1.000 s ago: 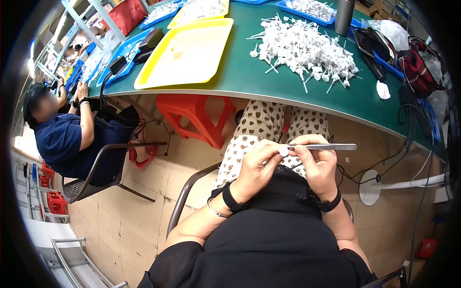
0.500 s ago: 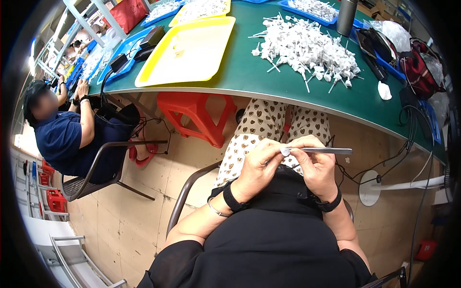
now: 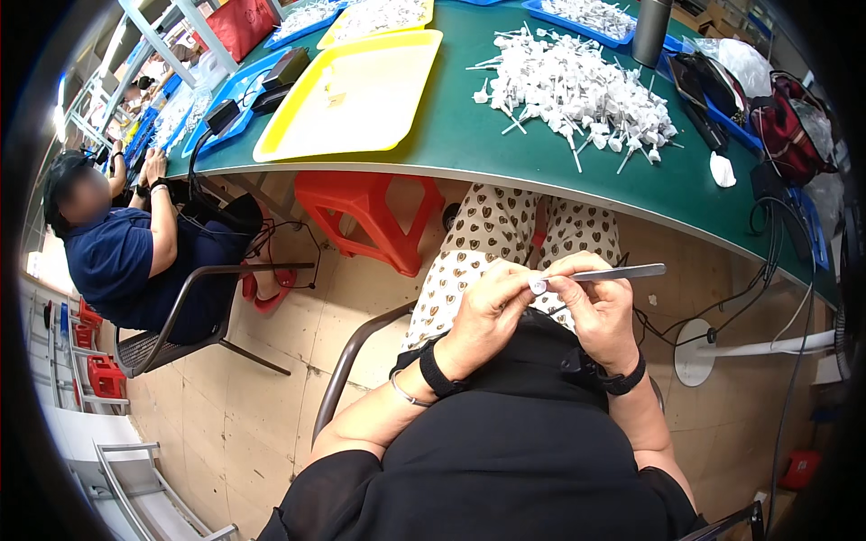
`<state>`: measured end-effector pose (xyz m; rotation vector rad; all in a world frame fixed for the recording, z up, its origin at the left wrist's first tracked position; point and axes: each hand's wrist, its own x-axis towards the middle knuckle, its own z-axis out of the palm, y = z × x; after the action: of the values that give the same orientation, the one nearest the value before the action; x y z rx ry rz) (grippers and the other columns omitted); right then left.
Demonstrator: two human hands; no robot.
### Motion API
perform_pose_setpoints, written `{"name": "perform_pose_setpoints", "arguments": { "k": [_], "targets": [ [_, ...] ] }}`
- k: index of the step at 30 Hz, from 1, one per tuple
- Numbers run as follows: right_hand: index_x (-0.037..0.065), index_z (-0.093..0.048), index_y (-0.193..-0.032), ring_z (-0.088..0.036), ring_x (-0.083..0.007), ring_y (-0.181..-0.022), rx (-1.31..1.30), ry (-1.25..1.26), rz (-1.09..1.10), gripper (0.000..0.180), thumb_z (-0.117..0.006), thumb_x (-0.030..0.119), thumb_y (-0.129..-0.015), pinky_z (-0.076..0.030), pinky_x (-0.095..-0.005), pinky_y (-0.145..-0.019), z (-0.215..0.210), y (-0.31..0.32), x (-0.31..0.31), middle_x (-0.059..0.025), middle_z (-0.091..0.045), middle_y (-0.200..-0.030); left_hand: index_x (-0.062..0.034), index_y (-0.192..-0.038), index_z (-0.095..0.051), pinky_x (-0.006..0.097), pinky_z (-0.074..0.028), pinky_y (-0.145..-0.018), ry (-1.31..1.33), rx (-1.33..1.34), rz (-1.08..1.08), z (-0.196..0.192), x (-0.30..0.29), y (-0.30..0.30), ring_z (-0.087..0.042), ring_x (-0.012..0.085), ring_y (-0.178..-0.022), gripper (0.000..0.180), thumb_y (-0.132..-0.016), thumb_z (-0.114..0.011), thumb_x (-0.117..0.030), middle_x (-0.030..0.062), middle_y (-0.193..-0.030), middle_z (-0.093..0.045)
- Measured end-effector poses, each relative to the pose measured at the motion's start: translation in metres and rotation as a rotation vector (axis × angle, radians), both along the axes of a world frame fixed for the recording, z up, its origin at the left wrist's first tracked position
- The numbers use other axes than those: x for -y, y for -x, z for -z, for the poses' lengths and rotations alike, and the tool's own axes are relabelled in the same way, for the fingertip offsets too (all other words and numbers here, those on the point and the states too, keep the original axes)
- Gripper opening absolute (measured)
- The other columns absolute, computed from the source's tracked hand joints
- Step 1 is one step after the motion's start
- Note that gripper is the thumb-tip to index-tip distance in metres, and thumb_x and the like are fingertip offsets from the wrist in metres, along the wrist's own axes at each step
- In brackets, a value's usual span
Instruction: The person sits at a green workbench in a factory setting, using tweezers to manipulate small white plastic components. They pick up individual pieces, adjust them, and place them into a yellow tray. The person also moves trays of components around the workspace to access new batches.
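Note:
Above my lap, my left hand pinches a small white round-ended part between thumb and fingers. Right beside it, my right hand grips a slim flat metal tool. The blunt end of the tool sticks out to the right past my fingers. Its working tip is hidden at the white part, so I cannot tell its exact kind. My fingertips almost meet at the white part.
A heap of white stemmed parts lies on the green table. A yellow tray sits left of it, a grey bottle behind. An orange stool stands underneath. Another person sits at the left.
The metal tool has tilted, its outer end now slightly higher. My right hand has turned a little with it; my left hand stays almost in place.

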<state>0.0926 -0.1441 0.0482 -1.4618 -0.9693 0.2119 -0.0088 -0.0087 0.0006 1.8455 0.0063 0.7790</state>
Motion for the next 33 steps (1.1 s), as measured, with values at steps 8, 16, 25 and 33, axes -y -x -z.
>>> {"name": "perform_pose_setpoints", "arguments": {
  "k": [8,16,25,33],
  "targets": [
    [-0.001,-0.065,-0.090,-0.062,-0.0200,-0.070,0.205,0.031,0.014,0.004,-0.067,0.000,-0.087,-0.049,-0.0297,-0.063,-0.007,0.001,-0.001,-0.0099,-0.066,-0.083,-0.0044,-0.105,-0.068,0.033,-0.051,-0.075,-0.004,-0.019,0.011,0.002,0.000,0.000,-0.063,0.0254,-0.087,0.025,-0.084,-0.066,0.007,0.0086,-0.094,-0.066],
    [0.000,-0.065,-0.091,-0.062,-0.0263,-0.075,0.437,0.118,-0.045,0.007,-0.067,-0.001,-0.085,-0.050,-0.0333,-0.067,-0.017,-0.003,0.000,-0.0105,-0.066,-0.086,-0.0023,-0.106,-0.067,0.031,-0.051,-0.074,-0.002,-0.070,0.030,0.004,-0.001,0.002,-0.063,0.0236,-0.086,0.023,-0.085,-0.065,0.007,0.0097,-0.093,-0.065],
    [-0.006,-0.065,-0.103,-0.068,-0.0149,-0.087,-0.363,-0.091,-0.031,0.012,-0.063,0.001,-0.094,-0.057,-0.0266,-0.080,-0.009,0.001,0.000,-0.0090,-0.067,-0.098,0.0008,-0.111,-0.066,0.024,-0.054,-0.073,0.226,-0.124,0.073,-0.001,-0.002,0.003,-0.064,0.0125,-0.079,0.017,-0.098,-0.057,-0.004,0.0072,-0.096,-0.063],
    [-0.006,-0.060,-0.109,-0.067,-0.0160,-0.091,-0.375,-0.176,-0.005,0.014,-0.060,0.000,-0.095,-0.058,-0.0283,-0.086,-0.005,-0.003,0.000,-0.0112,-0.066,-0.102,-0.0029,-0.112,-0.068,0.029,-0.053,-0.074,-0.030,-0.031,-0.066,-0.006,-0.004,0.000,-0.064,0.0178,-0.083,0.025,-0.087,-0.066,0.003,0.0089,-0.099,-0.065]
  ]
}}
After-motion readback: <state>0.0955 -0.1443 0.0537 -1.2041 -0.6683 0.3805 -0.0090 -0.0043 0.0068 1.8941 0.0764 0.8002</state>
